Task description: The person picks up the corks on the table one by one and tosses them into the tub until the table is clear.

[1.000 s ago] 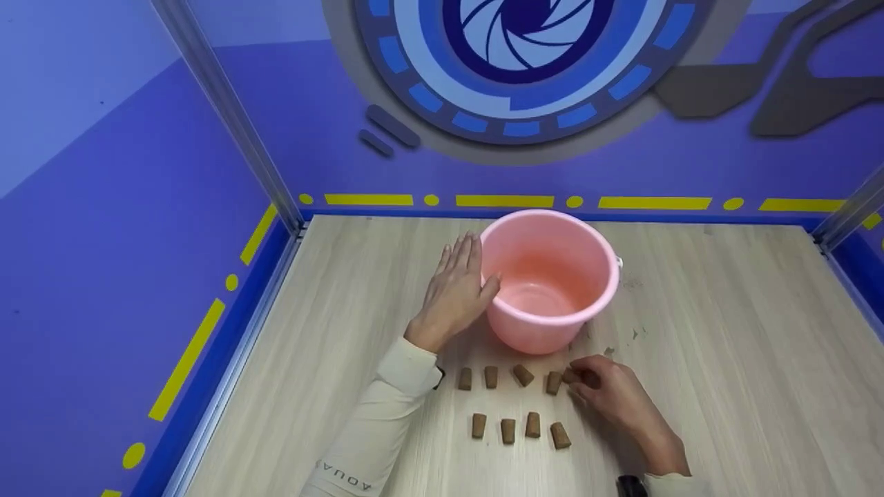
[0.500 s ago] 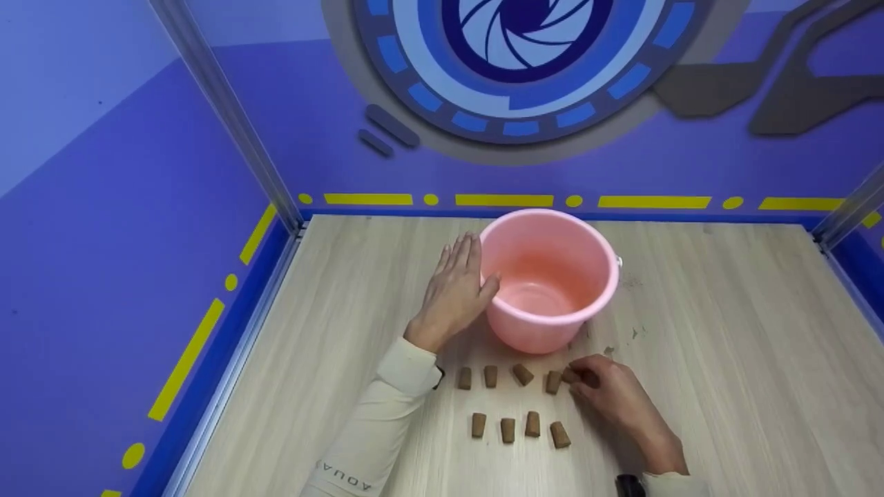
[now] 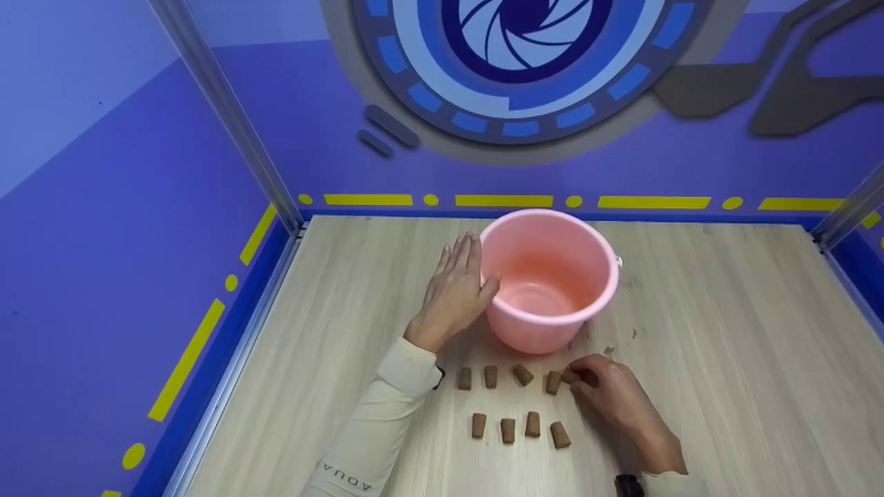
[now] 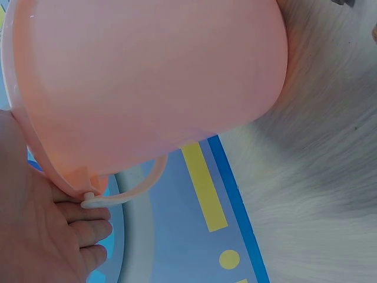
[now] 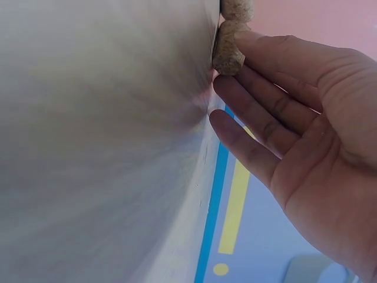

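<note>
Wood-grain table (image 3: 725, 331), purple wall (image 3: 311, 138) past left hand (image 3: 452, 297), fingers straight on pink bucket (image 3: 542, 252). Right hand (image 3: 618, 397) is pinching a cork (image 5: 228, 54), more corks (image 3: 532, 424) left of it.

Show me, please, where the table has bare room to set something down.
The tabletop is bare between the right hand and the right wall, and between the left sleeve and left wall. Corks crowd the near side of the bucket.

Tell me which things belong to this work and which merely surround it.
Apparently in use:
round pink plastic bucket, touched by left hand
tapered brown cork stoppers, one pinched by right hand

Probably surroundings:
blue printed wall panels
dark tabletop specks
</note>
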`<act>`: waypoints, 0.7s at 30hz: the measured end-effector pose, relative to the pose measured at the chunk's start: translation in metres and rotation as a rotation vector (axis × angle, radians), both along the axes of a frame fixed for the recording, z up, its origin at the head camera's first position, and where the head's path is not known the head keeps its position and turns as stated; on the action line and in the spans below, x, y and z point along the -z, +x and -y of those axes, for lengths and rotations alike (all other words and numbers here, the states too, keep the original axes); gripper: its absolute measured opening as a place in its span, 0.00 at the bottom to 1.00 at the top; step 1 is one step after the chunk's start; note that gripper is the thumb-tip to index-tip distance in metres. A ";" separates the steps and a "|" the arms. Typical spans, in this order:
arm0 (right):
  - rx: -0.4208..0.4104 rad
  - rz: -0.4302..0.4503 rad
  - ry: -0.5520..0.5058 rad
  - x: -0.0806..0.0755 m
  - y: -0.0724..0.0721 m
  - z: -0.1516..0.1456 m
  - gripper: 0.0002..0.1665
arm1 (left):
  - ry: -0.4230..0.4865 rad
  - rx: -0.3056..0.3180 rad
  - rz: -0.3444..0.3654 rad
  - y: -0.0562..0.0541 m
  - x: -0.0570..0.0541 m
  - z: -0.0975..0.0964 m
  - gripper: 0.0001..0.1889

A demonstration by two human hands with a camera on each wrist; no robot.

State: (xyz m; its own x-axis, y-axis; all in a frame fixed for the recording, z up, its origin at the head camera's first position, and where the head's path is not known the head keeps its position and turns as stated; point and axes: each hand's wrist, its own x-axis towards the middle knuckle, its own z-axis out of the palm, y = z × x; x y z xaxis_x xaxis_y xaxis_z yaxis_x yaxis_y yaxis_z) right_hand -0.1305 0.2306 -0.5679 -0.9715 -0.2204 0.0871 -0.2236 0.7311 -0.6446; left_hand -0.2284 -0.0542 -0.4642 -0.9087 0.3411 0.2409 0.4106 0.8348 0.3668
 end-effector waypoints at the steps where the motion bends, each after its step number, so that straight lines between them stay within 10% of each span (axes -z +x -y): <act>1: 0.000 0.000 0.000 0.000 0.000 0.000 0.12 | 0.000 0.000 0.002 0.000 0.000 0.000 0.39; 21: 0.012 -0.009 0.014 0.001 -0.003 0.003 0.07 | 0.000 0.003 0.009 -0.001 0.001 0.001 0.40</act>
State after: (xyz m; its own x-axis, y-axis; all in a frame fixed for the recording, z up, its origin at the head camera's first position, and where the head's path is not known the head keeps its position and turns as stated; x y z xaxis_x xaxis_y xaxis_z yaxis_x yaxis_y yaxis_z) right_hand -0.1330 0.2274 -0.5691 -0.9733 -0.2102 0.0923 -0.2204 0.7429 -0.6321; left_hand -0.2290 -0.0552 -0.4648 -0.9096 0.3441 0.2329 0.4101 0.8335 0.3703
